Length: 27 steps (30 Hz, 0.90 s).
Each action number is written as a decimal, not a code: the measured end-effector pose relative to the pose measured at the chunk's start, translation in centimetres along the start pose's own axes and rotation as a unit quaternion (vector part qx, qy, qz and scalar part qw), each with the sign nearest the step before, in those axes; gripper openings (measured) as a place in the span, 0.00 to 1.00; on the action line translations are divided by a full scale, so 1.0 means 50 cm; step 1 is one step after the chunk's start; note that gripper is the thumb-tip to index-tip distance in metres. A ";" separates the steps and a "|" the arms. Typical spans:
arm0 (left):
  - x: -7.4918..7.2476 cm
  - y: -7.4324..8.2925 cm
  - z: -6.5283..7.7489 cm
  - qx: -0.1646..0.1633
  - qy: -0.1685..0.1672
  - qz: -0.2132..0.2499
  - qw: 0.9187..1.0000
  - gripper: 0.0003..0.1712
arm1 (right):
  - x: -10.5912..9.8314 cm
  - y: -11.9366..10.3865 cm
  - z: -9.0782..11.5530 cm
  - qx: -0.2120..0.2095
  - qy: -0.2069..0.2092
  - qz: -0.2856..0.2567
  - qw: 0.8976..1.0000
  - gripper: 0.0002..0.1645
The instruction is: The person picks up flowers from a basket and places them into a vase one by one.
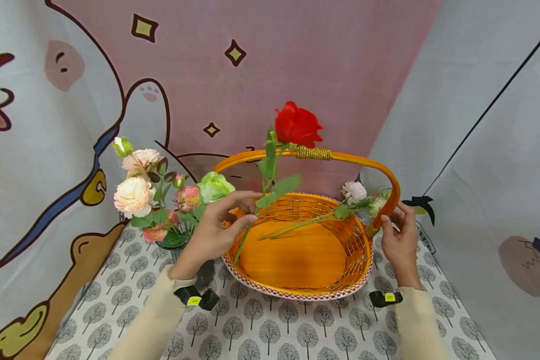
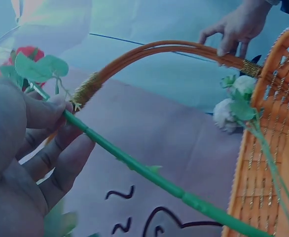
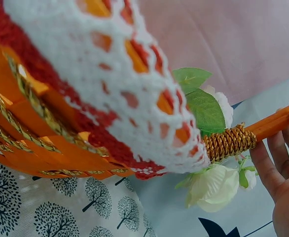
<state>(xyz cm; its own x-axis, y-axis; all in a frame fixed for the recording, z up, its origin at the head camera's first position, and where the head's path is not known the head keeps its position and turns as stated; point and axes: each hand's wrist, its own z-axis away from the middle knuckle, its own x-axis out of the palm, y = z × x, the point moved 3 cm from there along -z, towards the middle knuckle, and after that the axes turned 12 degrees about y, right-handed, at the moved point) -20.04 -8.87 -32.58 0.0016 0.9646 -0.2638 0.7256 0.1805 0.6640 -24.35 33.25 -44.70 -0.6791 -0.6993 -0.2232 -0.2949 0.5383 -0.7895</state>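
Note:
My left hand [image 1: 222, 225] pinches the green stem of a red rose [image 1: 298, 125] between thumb and fingers. The bloom stands level with the top of the basket handle [image 1: 355, 159], and the stem's lower end reaches down inside the orange woven basket [image 1: 292, 260]. With my right hand [image 1: 400, 240] I grip the handle near its right base, just above the gold cord wrapping [image 3: 229, 143]. White and pale flowers [image 1: 354, 193] lean against the basket's right side, their thin stems lying across the inside.
Left of the basket, a dark glass vase [image 1: 204, 275] holds pink, peach and green flowers [image 1: 135, 196], close beside my left forearm. A tree-patterned cloth [image 1: 270, 335] covers the table. Printed curtains [image 1: 333, 60] hang behind and at both sides.

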 end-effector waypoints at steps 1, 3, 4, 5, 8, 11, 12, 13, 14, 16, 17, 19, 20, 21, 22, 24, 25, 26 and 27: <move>-0.010 0.003 0.001 -0.002 0.012 -0.002 1.000 0.25 | 0.000 0.000 0.000 0.000 0.001 0.000 1.000 0.30; -0.030 0.008 0.001 -0.006 0.036 -0.001 0.999 0.27 | 0.001 0.002 0.000 -0.001 0.001 0.000 1.000 0.30; -0.040 0.011 0.001 -0.010 0.048 0.002 0.999 0.27 | 0.002 0.002 0.000 -0.001 0.001 -0.002 1.000 0.30; -0.050 0.013 0.002 -0.013 0.061 0.006 0.998 0.28 | 0.002 0.003 0.000 0.000 0.000 -0.003 1.000 0.30; -0.075 0.022 0.000 -0.021 0.092 0.030 0.995 0.30 | 0.002 0.001 0.001 0.001 -0.001 0.001 1.000 0.30; -0.097 0.028 -0.004 -0.015 0.113 0.058 0.992 0.32 | 0.001 0.000 0.001 0.000 -0.001 0.001 1.000 0.30; -0.104 0.030 -0.006 -0.010 0.118 0.062 0.991 0.32 | 0.001 -0.001 0.001 0.000 0.000 0.002 1.000 0.30; -0.112 0.031 -0.008 -0.004 0.123 0.062 0.990 0.32 | 0.001 -0.001 0.000 -0.002 0.000 0.002 1.000 0.29; -0.119 0.032 -0.009 -0.001 0.129 0.059 0.990 0.32 | 0.001 -0.001 0.000 -0.002 0.000 0.003 1.000 0.29; -0.134 0.033 -0.011 0.003 0.138 0.055 0.989 0.33 | 0.001 -0.001 0.000 -0.001 0.000 0.004 1.000 0.29; -0.141 0.034 -0.012 0.002 0.142 0.053 0.988 0.33 | 0.001 0.000 0.000 0.000 0.001 0.006 1.000 0.30; -0.155 0.036 -0.015 -0.002 0.152 0.055 0.987 0.33 | 0.002 0.000 -0.001 0.004 0.000 0.009 1.000 0.30; -0.162 0.036 -0.016 -0.006 0.156 0.057 0.986 0.34 | 0.003 0.001 -0.001 0.006 0.000 0.009 1.000 0.30; -0.169 0.037 -0.018 -0.010 0.160 0.059 0.985 0.34 | 0.003 0.001 -0.001 0.006 0.000 0.010 1.000 0.30; -0.175 0.038 -0.020 -0.013 0.165 0.058 0.985 0.35 | 0.003 0.002 -0.001 0.006 0.001 0.010 1.000 0.30; -0.186 0.037 -0.025 -0.017 0.171 0.056 0.984 0.35 | 0.004 0.002 0.000 0.006 0.002 0.007 1.000 0.30; -0.192 0.037 -0.027 -0.016 0.175 0.049 0.983 0.35 | 0.003 0.002 0.000 0.006 0.002 0.006 1.000 0.30; -0.197 0.036 -0.030 -0.012 0.179 0.039 0.983 0.35 | 0.003 0.001 0.001 0.006 0.002 0.005 1.000 0.31; -0.202 0.035 -0.033 -0.007 0.182 0.031 0.983 0.34 | 0.002 0.000 0.002 0.005 0.003 0.004 1.000 0.31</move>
<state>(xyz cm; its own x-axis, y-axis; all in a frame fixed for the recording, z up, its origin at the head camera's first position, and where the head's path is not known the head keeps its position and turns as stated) -19.92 -17.98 -27.60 -0.2023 0.9783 0.0443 0.7221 0.1185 0.6816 -24.37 33.14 -44.80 -0.6856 -0.6919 -0.2262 -0.2826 0.5394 -0.7932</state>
